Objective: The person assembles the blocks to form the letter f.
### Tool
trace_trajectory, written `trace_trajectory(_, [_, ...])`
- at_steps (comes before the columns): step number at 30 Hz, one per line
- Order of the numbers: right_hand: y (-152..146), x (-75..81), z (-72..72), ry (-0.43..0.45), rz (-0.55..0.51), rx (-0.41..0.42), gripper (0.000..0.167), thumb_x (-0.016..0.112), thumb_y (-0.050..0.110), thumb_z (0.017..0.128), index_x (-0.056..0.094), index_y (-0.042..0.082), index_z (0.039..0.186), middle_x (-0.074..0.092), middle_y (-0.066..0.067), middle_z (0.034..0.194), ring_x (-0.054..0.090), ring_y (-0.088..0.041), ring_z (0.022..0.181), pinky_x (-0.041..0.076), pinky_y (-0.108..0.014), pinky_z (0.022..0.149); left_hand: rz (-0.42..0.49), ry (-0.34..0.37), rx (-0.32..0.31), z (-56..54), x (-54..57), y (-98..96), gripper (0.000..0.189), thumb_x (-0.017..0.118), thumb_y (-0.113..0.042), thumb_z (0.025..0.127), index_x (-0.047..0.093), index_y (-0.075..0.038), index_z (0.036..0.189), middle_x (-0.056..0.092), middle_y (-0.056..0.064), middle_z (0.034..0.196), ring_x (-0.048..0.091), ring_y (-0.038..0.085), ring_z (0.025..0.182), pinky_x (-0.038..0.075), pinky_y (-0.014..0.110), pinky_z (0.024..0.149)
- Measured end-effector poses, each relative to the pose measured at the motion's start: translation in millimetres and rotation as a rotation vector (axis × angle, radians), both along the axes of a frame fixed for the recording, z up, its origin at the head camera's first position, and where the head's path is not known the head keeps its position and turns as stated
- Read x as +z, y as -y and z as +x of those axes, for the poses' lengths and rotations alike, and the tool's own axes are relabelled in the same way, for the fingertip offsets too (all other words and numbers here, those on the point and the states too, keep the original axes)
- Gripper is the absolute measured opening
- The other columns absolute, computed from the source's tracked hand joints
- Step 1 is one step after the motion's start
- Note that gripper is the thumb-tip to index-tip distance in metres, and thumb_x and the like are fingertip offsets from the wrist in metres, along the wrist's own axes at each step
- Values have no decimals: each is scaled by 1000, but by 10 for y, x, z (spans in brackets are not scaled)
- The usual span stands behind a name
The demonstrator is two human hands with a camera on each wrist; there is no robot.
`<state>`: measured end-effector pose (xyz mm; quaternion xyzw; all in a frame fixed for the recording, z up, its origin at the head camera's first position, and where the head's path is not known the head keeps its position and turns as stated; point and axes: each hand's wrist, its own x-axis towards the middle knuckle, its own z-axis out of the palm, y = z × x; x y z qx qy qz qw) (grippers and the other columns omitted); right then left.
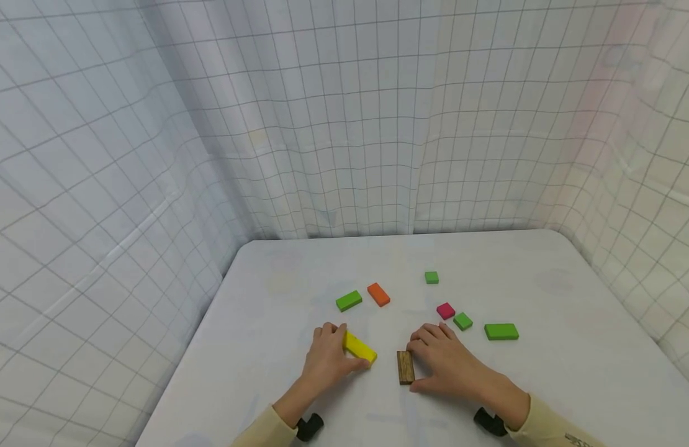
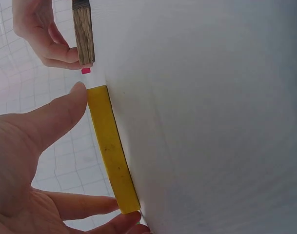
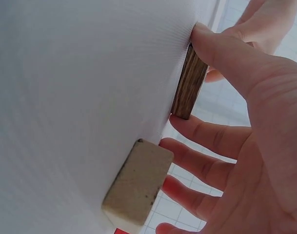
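My left hand (image 1: 329, 359) pinches a yellow block (image 1: 359, 349) lengthwise, thumb at the near end and fingers at the far end. The left wrist view shows that yellow block (image 2: 111, 148) lying along the white surface. Just to its right, my right hand (image 1: 447, 360) holds a dark brown wood-grained block (image 1: 405, 367) by its two ends. In the right wrist view, thumb and index finger span the brown block (image 3: 189, 83). A beige block (image 3: 138, 185) lies beside the other fingers there; the right hand hides it in the head view.
Beyond the hands lie a green block (image 1: 349, 301), an orange block (image 1: 378, 294) and a small green block (image 1: 431, 277). Further right are a crimson block (image 1: 445, 310), another small green block (image 1: 463, 321) and a longer green block (image 1: 501, 331). White gridded curtains (image 1: 344, 124) surround the white table (image 1: 255, 298).
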<state>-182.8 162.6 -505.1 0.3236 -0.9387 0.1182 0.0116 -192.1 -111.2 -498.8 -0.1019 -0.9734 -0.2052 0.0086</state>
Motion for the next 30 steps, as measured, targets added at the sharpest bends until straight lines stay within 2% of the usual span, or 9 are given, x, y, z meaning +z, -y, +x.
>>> trace_trajectory(6, [-3, -3, -2, -12, 6, -5, 65, 82, 60, 75, 66, 19, 122, 56, 5, 124, 45, -21, 122, 29, -63, 110, -64, -13, -18, -29, -24, -81, 96, 88, -59, 67, 57, 8, 128, 49, 18, 108, 44, 31, 100, 50, 40, 77])
trace_trajectory(11, [2, -23, 0, -22, -8, 11, 64, 82, 60, 76, 66, 18, 122, 56, 5, 123, 45, -21, 122, 30, -63, 109, -79, 1, -10, -30, -25, -117, 96, 89, -58, 67, 56, 10, 126, 49, 18, 109, 44, 31, 100, 50, 38, 78])
trace_trajectory(19, [-3, -22, -8, -22, 5, 8, 65, 81, 61, 76, 66, 19, 123, 56, 5, 124, 44, -21, 123, 28, -64, 110, 9, 6, -45, -45, 7, -96, 99, 92, -45, 69, 50, 11, 139, 49, 21, 121, 44, 32, 107, 51, 40, 85])
trace_trajectory(26, [5, -24, -5, -30, 8, 5, 65, 82, 61, 76, 66, 19, 123, 56, 5, 124, 45, -20, 123, 29, -63, 110, 48, -7, -86, -87, -6, -50, 91, 92, -36, 71, 51, 9, 139, 51, 20, 126, 48, 33, 111, 51, 42, 90])
trace_trajectory(30, [10, -29, 3, -26, 12, 5, 64, 81, 61, 76, 66, 19, 123, 56, 5, 124, 45, -21, 123, 30, -63, 110, 88, -1, -104, -103, -11, -34, 90, 91, -32, 71, 51, 8, 141, 51, 19, 134, 52, 31, 113, 50, 44, 96])
